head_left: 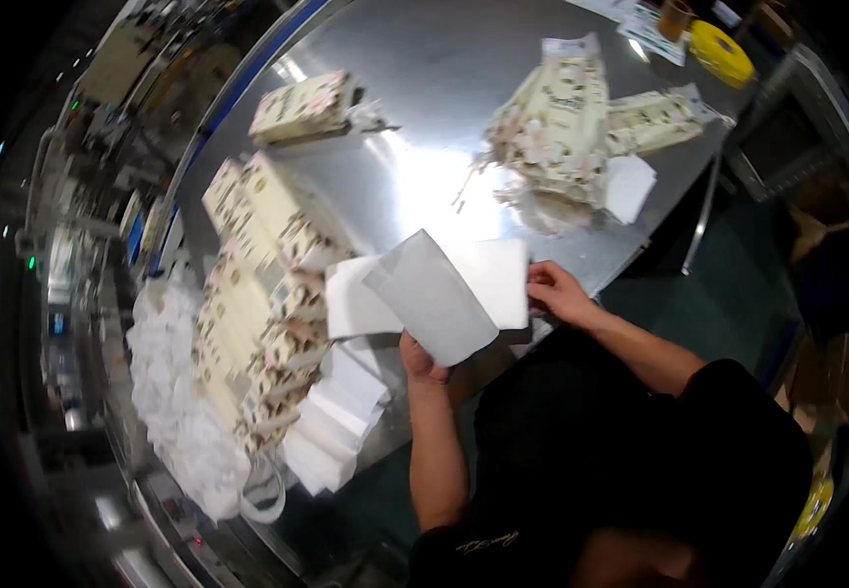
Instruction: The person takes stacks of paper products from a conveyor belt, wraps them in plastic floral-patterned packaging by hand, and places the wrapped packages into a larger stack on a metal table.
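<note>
My left hand (pixel 424 361) grips the lower end of a greyish-white stack of folded tissues (pixel 431 299), tilted across the middle; most of its fingers are hidden beneath. Under it lies a longer white tissue stack (pixel 499 282), crossing it from left to right. At that stack's right end, my right hand (pixel 557 292) pinches the edge with bent fingers. More white folded tissues (pixel 338 421) are fanned out left of my left forearm. Several cream, flower-printed tissue packs (pixel 260 279) lie side by side just left of the stacks.
All this is on a shiny metal table (pixel 415 78). A single flowered pack (pixel 302 106) lies far left, and crumpled flowered wrappers (pixel 557 132) far right. White crumpled plastic (pixel 174 382) hangs at the left edge. A yellow tape roll (pixel 721 54) and a monitor (pixel 790 122) stand far right.
</note>
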The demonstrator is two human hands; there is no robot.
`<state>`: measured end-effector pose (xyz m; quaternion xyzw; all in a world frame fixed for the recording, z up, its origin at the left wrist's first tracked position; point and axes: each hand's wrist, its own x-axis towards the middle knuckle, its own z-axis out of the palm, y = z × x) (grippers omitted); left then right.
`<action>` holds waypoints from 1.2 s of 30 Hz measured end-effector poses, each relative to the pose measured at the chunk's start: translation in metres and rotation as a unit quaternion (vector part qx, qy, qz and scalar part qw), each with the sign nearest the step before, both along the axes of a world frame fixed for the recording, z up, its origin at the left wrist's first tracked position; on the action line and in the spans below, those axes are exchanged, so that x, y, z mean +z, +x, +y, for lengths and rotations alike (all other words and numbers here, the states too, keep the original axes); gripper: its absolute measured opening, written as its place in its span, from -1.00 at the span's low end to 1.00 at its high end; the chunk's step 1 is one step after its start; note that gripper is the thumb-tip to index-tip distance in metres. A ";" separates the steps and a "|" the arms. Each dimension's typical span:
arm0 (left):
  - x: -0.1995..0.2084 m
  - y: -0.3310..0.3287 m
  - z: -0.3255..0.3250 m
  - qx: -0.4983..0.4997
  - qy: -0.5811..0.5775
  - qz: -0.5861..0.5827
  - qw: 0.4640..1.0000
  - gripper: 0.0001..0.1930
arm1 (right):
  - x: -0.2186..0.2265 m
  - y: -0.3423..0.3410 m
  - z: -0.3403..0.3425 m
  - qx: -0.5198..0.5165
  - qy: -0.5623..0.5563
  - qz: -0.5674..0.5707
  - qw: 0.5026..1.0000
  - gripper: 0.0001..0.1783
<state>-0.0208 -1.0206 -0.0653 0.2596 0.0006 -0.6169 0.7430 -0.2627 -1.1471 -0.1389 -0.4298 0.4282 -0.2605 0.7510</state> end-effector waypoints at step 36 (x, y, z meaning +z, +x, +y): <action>0.033 -0.044 -0.031 -0.080 0.096 -0.173 0.977 -0.24 | 0.059 -0.018 -0.002 0.096 0.013 -0.097 0.991 -0.21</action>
